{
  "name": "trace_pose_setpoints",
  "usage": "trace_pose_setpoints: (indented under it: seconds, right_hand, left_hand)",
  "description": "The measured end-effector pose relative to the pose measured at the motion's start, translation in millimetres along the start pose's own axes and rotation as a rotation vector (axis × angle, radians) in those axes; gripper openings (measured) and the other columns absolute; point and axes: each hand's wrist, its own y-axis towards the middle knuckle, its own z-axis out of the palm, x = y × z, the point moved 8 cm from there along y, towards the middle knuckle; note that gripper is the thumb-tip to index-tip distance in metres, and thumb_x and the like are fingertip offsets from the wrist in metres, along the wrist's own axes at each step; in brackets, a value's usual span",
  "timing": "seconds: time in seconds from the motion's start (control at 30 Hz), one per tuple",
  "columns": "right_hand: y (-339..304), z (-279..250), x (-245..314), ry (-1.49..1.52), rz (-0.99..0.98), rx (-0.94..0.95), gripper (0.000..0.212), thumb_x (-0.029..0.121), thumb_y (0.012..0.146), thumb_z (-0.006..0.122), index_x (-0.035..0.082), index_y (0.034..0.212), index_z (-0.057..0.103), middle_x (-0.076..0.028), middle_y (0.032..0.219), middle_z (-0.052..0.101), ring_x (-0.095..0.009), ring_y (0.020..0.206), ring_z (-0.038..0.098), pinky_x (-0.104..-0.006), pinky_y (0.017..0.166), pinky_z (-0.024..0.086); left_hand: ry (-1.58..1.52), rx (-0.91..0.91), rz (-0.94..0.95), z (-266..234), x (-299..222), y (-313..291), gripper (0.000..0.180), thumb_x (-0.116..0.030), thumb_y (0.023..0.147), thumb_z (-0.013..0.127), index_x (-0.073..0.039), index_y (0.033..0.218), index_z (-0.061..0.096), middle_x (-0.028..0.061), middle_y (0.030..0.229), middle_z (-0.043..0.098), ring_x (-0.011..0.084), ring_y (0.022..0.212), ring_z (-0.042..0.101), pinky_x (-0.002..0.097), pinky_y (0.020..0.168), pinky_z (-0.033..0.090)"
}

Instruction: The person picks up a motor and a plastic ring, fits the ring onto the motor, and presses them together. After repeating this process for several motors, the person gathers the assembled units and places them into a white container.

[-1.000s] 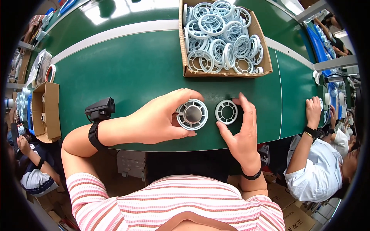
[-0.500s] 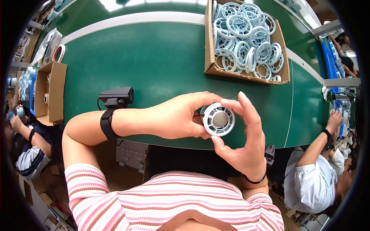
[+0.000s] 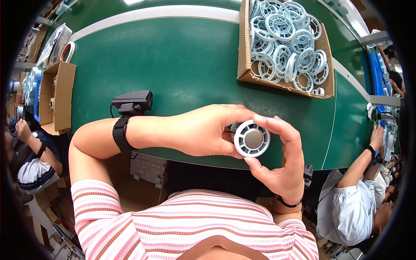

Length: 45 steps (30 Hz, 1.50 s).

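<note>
Factory-like assembly workshop; long green workbench, carton of pale-blue rings, co-workers on either side

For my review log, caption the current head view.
Left hand and right hand hold a white-spoked round part over a green table, a cardboard box of pale-blue rings beyond.

head view: wide fisheye, worn on head | from above the near edge of the bench | faces down and forward | near both hands | straight edges bowed
</note>
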Motion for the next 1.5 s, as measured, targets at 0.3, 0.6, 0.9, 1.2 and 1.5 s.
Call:
trace_pose_setpoints:
  seconds: [0.3, 0.6, 0.9, 1.2, 1.5]
  right_hand:
    - [9, -3, 5, -0.146, 0.017, 0.085, 0.068, 0.011, 0.071, 0.087, 0.01, 0.131, 0.055, -0.006, 0.126, 0.071, -0.026, 0.116, 0.068, -0.0614, 0.119, 0.027]
    - [5, -1, 0, -0.144, 0.015, 0.046, 0.068, 0.012, 0.071, 0.088, 0.011, 0.131, 0.055, -0.006, 0.126, 0.071, -0.026, 0.113, 0.069, -0.0624, 0.119, 0.028]
    - [-1, 5, -3, -0.131, -0.053, -0.026, 0.074, 0.009, 0.072, 0.088, 0.011, 0.136, 0.052, -0.005, 0.13, 0.066, -0.025, 0.115, 0.066, -0.0612, 0.116, 0.033]
    - [-24, -28, -8, -0.336, 0.024, -0.201, 0.072, 0.006, 0.073, 0.086, 0.011, 0.138, 0.054, -0.008, 0.135, 0.062, -0.031, 0.124, 0.059, -0.0547, 0.115, 0.036]
    - [-44, -104, -23, -0.845, 0.163, -0.63, 0.058, -0.003, 0.082, 0.074, 0.004, 0.137, 0.057, -0.015, 0.14, 0.059, -0.032, 0.131, 0.055, -0.0411, 0.113, 0.041]
  left_hand:
    - [-0.34, 0.133, -0.141, 1, 13, -1, 0.063, -0.006, 0.092, 0.078, -0.003, 0.148, 0.048, 0.0068, 0.138, 0.057, 0.0167, 0.126, 0.058, 0.0343, 0.105, 0.055]
    - [-0.656, 0.151, -0.399, 0, 12, -1, 0.068, -0.008, 0.096, 0.074, -0.003, 0.155, 0.042, 0.0077, 0.137, 0.061, 0.0165, 0.123, 0.061, 0.0346, 0.104, 0.057]
    - [-0.59, 0.171, -0.336, 1, 16, 2, 0.065, -0.013, 0.099, 0.07, -0.002, 0.156, 0.04, 0.0087, 0.136, 0.061, 0.018, 0.118, 0.065, 0.0347, 0.101, 0.058]
    - [-0.63, -0.076, -0.289, -9, 19, 3, 0.055, -0.04, 0.111, 0.045, 0.0, 0.15, 0.044, 0.0154, 0.132, 0.062, 0.0266, 0.114, 0.069, 0.0357, 0.095, 0.06]
    - [-1.089, -0.009, -0.168, -12, 36, 9, 0.036, -0.034, 0.113, 0.039, -0.005, 0.104, 0.059, 0.0077, 0.09, 0.06, 0.0266, 0.085, 0.068, 0.0367, 0.082, 0.055]
